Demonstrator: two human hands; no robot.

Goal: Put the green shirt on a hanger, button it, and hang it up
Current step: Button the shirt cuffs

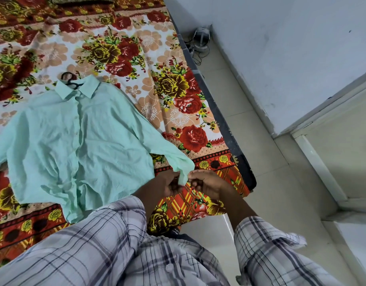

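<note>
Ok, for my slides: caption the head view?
Left hand and right hand pinch a sleeve cuff of the green shirt, hanger at its collar, on a floral bedsheet.

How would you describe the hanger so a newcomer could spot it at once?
Start at the floral bedsheet covering the bed, then the green shirt spread flat on it. At the shirt's collar a dark hook sticks out: that is the hanger, the only thin black curve there, its body hidden inside the shirt.

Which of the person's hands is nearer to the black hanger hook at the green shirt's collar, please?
Left. The left hand pinches the sleeve cuff on the side toward the hanger hook; the right hand pinches its far side, farther away.
</note>
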